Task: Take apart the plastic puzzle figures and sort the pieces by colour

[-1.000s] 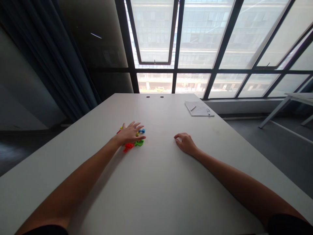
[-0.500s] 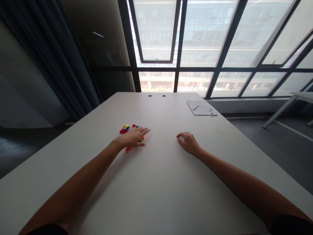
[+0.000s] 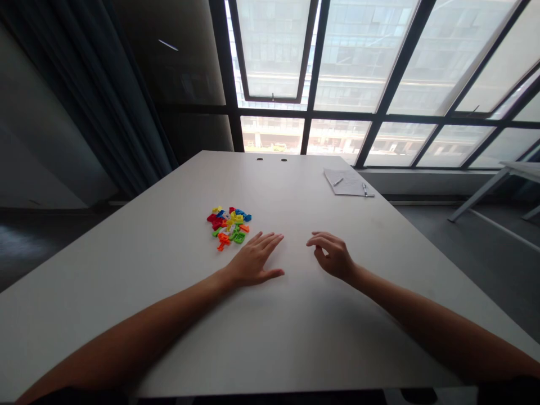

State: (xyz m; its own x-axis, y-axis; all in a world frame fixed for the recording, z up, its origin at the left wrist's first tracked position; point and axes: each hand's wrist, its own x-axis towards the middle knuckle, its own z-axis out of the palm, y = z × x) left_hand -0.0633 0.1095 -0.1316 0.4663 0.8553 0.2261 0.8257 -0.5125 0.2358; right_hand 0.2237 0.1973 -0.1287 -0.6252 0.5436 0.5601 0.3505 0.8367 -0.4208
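Note:
A pile of small plastic pieces (image 3: 230, 223) in red, yellow, blue, green, orange and white lies on the white table (image 3: 270, 326), left of centre. Just to the near right of this pile is my left hand (image 3: 253, 260), palm down, its fingers stretched out and the thumb spread, holding nothing. Across a short gap, my right hand (image 3: 333, 254) is held with fingers loosely bent and pointing left. Its thumb sits under the fingers with a gap between, and I see nothing in it.
Toward the far right of the table lie sheets of paper (image 3: 348, 184) with pens on them. Two dark round holes (image 3: 272, 159) are near the far edge. Beyond stand tall windows (image 3: 341, 67), a dark curtain (image 3: 105, 84) at left, and another table (image 3: 523, 169) at right.
My left hand has moved off the pile, to the right and closer to me, uncovering the pieces. My right hand has lifted and its fingers have loosened. The view has tilted slightly.

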